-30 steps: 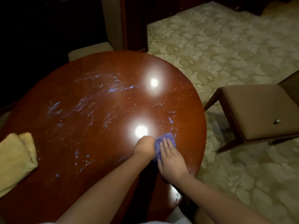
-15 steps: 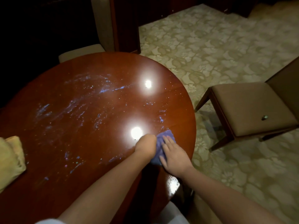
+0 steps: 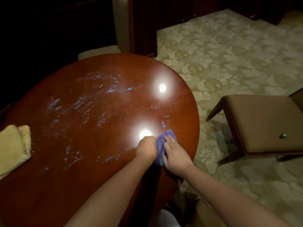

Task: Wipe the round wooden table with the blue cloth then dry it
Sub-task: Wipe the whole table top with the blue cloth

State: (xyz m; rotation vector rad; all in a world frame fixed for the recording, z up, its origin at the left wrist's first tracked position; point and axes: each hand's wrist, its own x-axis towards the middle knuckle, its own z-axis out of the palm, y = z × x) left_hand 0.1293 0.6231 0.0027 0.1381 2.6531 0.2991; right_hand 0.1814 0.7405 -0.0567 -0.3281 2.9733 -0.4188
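Fig. — Domestic or hotel-type sitting/dining rm, dimly lit: polished round wooden table [image 3: 101, 161] w/ ceiling-light reflections, upholstered chair [image 3: 265, 123] beside it, second cushioned seat [image 3: 98, 52] behind, floral-patterned carpet [image 3: 229, 54] — dark wood panelling at rear.

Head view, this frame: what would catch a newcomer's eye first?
Two bright lamp reflections glare on the glossy round wooden table, with bluish wet streaks across its middle. Near the right edge, the left hand grips the blue cloth while the right hand rests its fingers on it. A folded yellow cloth lies at the left edge.
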